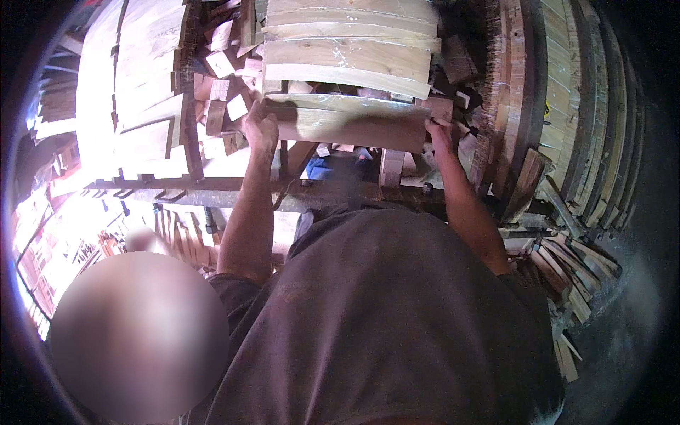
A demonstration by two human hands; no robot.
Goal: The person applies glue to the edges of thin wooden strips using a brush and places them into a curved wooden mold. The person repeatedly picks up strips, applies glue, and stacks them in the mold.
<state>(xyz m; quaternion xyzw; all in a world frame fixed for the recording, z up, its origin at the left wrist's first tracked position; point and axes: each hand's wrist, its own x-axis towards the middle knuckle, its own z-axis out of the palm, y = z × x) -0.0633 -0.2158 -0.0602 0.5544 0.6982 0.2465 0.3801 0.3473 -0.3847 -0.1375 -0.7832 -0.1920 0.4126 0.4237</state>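
A wooden board [347, 129] lies crosswise in front of me, its lower part in shadow. My left hand [261, 129] is closed around its left end. My right hand [440, 132] grips the right end, thumb along the edge. Just beyond the board, a row of pale wooden boards [347, 53] is laid edge to edge. Whether the held board rests on anything beneath it, I cannot tell.
Small wood blocks [221, 64] are heaped left of the boards. Large wooden panels [145, 64] stand farther left, and stacked planks [567, 106] on the right. A dark rail [234, 193] runs crosswise nearer me. Loose wood strips [567, 269] lie at the lower right.
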